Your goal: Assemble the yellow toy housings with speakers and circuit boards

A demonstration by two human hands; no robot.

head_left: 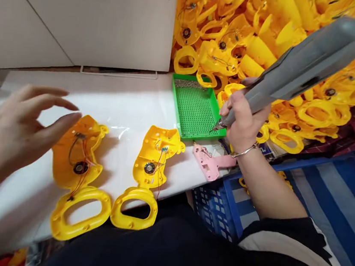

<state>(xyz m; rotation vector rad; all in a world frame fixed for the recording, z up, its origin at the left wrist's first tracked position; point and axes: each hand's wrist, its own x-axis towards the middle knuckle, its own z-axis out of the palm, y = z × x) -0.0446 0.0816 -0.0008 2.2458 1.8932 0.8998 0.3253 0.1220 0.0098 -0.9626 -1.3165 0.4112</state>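
The right hand (245, 120) is clamped around a long grey electric screwdriver (306, 58), whose long axis slants from the upper right down to the lower left, its metal tip pointing down-left over the near right corner of the shallow green perforated plastic tray (195, 111). The left hand (26, 127) holds nothing, thumb and fingers apart, over the upper part of the left yellow plastic half-shell with red wires and a round black speaker (64, 158). That shell lies open side up on the white tabletop (114, 95), its oval ring handle toward the wearer, beside a similar right yellow plastic half-shell (140, 158) pointing the same way.
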